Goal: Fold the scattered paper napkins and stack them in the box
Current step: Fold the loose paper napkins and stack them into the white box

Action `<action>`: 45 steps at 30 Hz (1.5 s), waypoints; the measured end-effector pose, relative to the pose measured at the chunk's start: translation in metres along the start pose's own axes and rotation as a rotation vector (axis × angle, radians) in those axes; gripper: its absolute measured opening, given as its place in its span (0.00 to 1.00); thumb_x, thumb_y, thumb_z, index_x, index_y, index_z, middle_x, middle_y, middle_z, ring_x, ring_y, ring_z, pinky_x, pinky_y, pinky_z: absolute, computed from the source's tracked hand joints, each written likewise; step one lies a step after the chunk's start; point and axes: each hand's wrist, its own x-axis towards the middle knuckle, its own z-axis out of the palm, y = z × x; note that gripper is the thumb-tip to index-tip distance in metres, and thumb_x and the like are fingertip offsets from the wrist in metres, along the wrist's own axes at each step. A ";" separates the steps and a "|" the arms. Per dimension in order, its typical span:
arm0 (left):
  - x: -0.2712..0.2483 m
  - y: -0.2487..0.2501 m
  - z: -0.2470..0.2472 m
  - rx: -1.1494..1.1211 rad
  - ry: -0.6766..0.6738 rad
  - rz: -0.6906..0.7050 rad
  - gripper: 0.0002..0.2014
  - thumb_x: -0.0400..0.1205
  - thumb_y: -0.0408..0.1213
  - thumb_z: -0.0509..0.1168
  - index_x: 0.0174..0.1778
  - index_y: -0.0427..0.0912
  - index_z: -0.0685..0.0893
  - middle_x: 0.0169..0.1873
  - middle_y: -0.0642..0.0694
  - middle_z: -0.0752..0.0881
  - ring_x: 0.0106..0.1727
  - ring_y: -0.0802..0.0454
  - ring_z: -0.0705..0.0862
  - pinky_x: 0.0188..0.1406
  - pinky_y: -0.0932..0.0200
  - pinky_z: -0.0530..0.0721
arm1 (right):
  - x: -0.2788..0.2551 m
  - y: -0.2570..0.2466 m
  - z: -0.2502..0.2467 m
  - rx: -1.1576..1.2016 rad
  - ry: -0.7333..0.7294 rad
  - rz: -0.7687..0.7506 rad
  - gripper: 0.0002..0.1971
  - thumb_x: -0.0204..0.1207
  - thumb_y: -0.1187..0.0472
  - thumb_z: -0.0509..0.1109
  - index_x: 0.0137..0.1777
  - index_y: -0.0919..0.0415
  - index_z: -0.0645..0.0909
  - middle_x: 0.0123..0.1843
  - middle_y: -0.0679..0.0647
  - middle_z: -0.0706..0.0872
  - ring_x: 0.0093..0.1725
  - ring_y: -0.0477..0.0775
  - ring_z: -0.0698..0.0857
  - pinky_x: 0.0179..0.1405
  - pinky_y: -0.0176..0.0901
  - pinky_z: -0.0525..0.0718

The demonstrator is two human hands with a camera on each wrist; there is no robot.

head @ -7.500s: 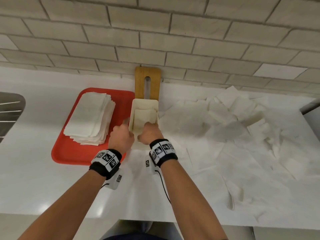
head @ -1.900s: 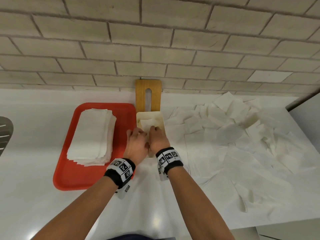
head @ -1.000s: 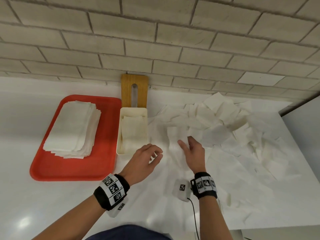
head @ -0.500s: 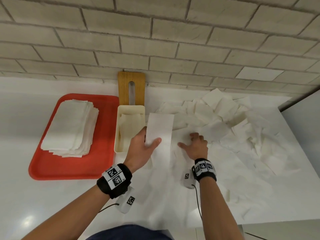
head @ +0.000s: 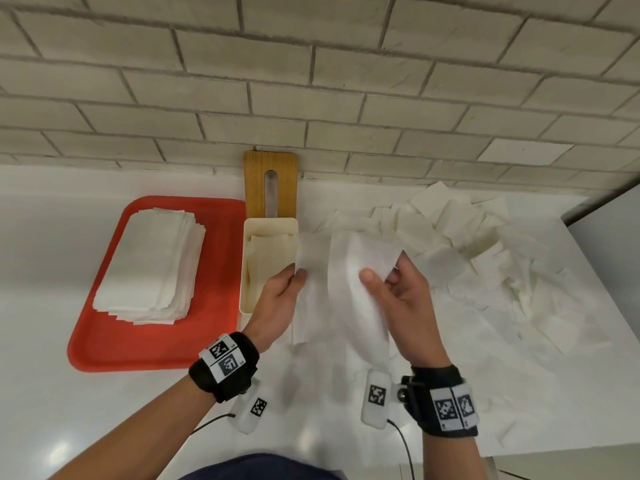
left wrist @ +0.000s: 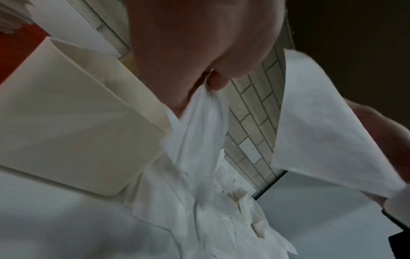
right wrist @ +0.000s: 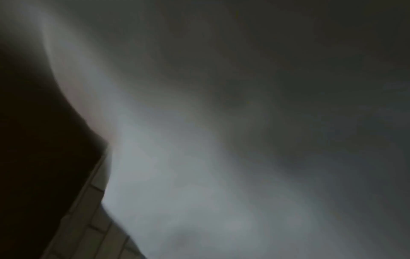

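1. Half a second ago my left hand (head: 277, 303) held one narrow folded strip upright while the right pressed on the pile. Now both hands hold the napkin (head: 341, 271) up between them, above the counter (head: 52, 393) just right of the box (head: 246, 299).
2. My left hand pinches the napkin's left edge between thumb and fingers; the left wrist view shows the paper gathered in that pinch.
3. My right hand (head: 405, 303) grips the right side, thumb on the near face and fingers curled behind. The right wrist view is dark and blurred and adds nothing.
4. The napkin looks wider than it did half a second ago and hangs in soft vertical bends. I judge it is being opened or re-aligned for a fresh fold, not yet ready to go in.
5. So this is a new fold cycle. The earlier frames show both hands in the box, and folded paper (head: 270, 258) lies inside it now.
6. Counts: one cream box, one napkin in hand, one red tray (head: 152, 351) carrying one stack of flat napkins (head: 152, 265), and one wooden board (head: 270, 161) against the brick wall (head: 311, 81).
7. The loose napkins (head: 502, 265) on the right overlap too much to count; clearly many remain, so the task is far from done.
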 end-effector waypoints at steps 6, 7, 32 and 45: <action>-0.007 0.014 -0.006 -0.197 -0.029 -0.081 0.16 0.96 0.38 0.57 0.69 0.46 0.90 0.64 0.46 0.94 0.71 0.41 0.90 0.78 0.39 0.82 | 0.022 0.050 0.053 -0.218 0.240 0.046 0.07 0.88 0.56 0.77 0.62 0.55 0.88 0.54 0.44 0.96 0.55 0.44 0.94 0.57 0.54 0.93; -0.007 0.013 -0.009 -0.217 -0.034 -0.086 0.16 0.96 0.38 0.57 0.70 0.45 0.90 0.66 0.45 0.93 0.71 0.41 0.89 0.79 0.38 0.81 | 0.025 0.057 0.060 -0.282 0.269 0.032 0.06 0.87 0.54 0.77 0.58 0.55 0.87 0.49 0.42 0.94 0.49 0.40 0.92 0.50 0.48 0.91; 0.112 -0.008 -0.041 0.814 0.110 -0.360 0.36 0.92 0.31 0.61 0.91 0.24 0.49 0.91 0.29 0.57 0.91 0.33 0.63 0.88 0.49 0.68 | 0.055 0.180 -0.050 -1.009 0.291 0.764 0.52 0.74 0.35 0.83 0.83 0.67 0.62 0.80 0.70 0.75 0.79 0.77 0.74 0.76 0.70 0.77; 0.065 0.011 -0.037 0.838 0.152 0.158 0.32 0.89 0.45 0.69 0.87 0.42 0.66 0.83 0.39 0.67 0.85 0.39 0.68 0.85 0.44 0.70 | 0.048 0.111 -0.048 -0.469 0.442 0.537 0.44 0.76 0.61 0.86 0.85 0.58 0.63 0.75 0.63 0.85 0.71 0.68 0.86 0.68 0.54 0.86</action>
